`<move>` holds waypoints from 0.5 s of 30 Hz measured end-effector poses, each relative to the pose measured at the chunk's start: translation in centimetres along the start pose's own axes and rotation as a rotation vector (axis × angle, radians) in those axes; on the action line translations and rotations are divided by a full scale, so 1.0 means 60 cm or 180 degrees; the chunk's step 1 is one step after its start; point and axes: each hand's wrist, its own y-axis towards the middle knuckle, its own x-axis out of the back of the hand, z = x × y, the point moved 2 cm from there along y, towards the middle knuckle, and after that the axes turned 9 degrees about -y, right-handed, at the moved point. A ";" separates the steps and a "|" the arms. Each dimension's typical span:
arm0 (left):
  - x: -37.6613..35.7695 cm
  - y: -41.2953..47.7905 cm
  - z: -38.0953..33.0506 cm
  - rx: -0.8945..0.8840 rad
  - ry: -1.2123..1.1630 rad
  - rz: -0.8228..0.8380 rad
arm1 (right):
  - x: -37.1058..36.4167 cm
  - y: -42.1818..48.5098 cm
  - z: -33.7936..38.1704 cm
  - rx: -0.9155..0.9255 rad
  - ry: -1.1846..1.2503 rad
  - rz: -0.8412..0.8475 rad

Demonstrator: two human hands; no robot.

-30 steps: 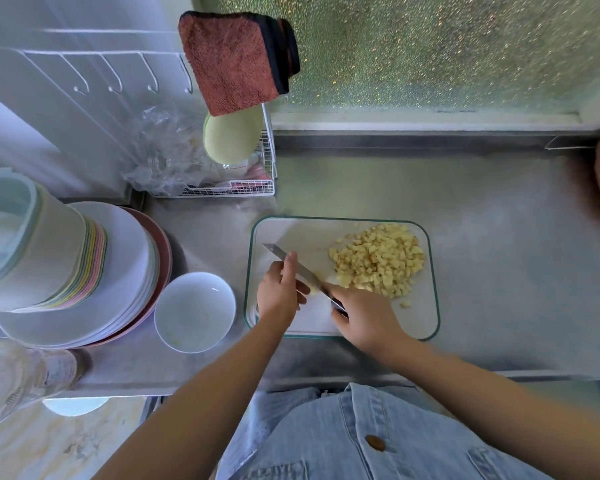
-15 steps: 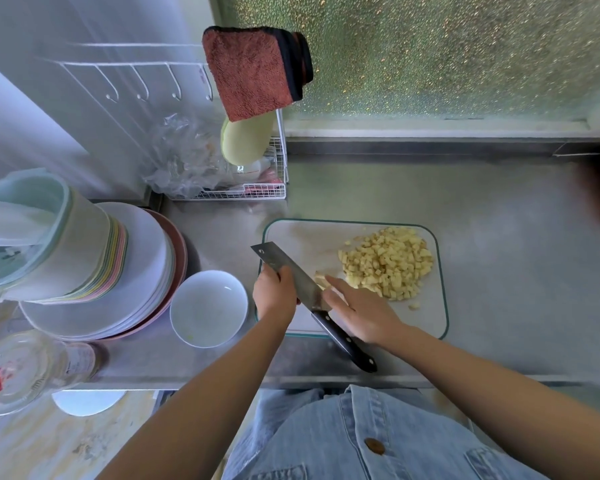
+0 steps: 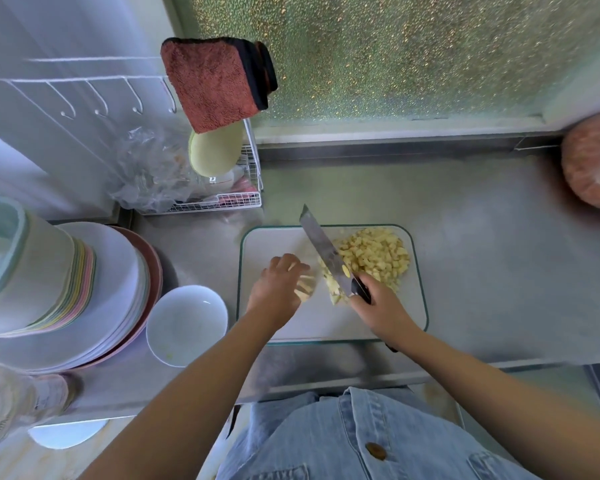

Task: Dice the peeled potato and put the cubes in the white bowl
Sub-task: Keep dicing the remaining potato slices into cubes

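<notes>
Overall: seen from above, a person in a pale denim shirt (image 3: 343,438) stands at a steel counter (image 3: 482,271). Both bare forearms reach onto a white cutting board (image 3: 326,323) with a green rim.
Left hand: the left hand (image 3: 278,289) is over the left half of the board. Its fingers (image 3: 284,263) are curled down on a small bunch of potato strips (image 3: 305,289), holding them in place.
Right hand: the right hand (image 3: 381,310) has its fingers clenched around the black handle of a knife (image 3: 323,247).
Knife: the blade runs away from the person and slants left, with its tip past the far edge of the board. It lies between the strips and the cubes, and bits of potato cling to it. Whether its edge touches the board cannot be told.
Potato cubes: a heap of pale yellow potato cubes (image 3: 374,254) lies on the far right part of the board. A few more lie just beside the blade, near the handle.
White bowl: the white bowl (image 3: 187,323) sits on the counter just left of the board, with a faint yellowish smear by its near rim.
Left side: a stack of plates (image 3: 111,289) is just beside the bowl, with a stack of pastel containers (image 3: 32,271) on top.
Back of the counter: a wire rack (image 3: 229,202) stands beside a crumpled clear plastic bag (image 3: 146,174). A red cloth (image 3: 215,88) hangs above the rack, beside a frosted window (image 3: 395,57).
</notes>
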 end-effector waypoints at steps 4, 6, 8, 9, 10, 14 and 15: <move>-0.016 0.019 -0.001 -0.0519 0.0820 0.0331 | 0.009 -0.008 -0.005 -0.0056 0.0026 -0.0008; -0.019 0.026 -0.003 -0.0548 0.0904 0.0358 | 0.007 -0.010 -0.006 -0.0075 0.0052 0.0022; -0.023 0.022 0.000 -0.0478 0.0812 0.0366 | 0.004 -0.011 -0.008 -0.0124 0.0013 0.0090; -0.024 0.017 0.003 -0.0360 0.0739 0.0319 | 0.001 -0.011 -0.009 -0.0142 -0.0026 0.0130; -0.027 0.010 0.006 -0.0213 0.0596 0.0197 | -0.002 -0.011 -0.009 -0.0153 -0.0093 0.0175; -0.040 -0.022 0.000 0.0390 -0.0080 -0.0460 | -0.023 -0.011 -0.001 -0.0022 -0.0485 0.0322; -0.043 -0.028 -0.005 0.0516 -0.0150 -0.0510 | -0.028 -0.010 0.002 0.0001 -0.0573 0.0323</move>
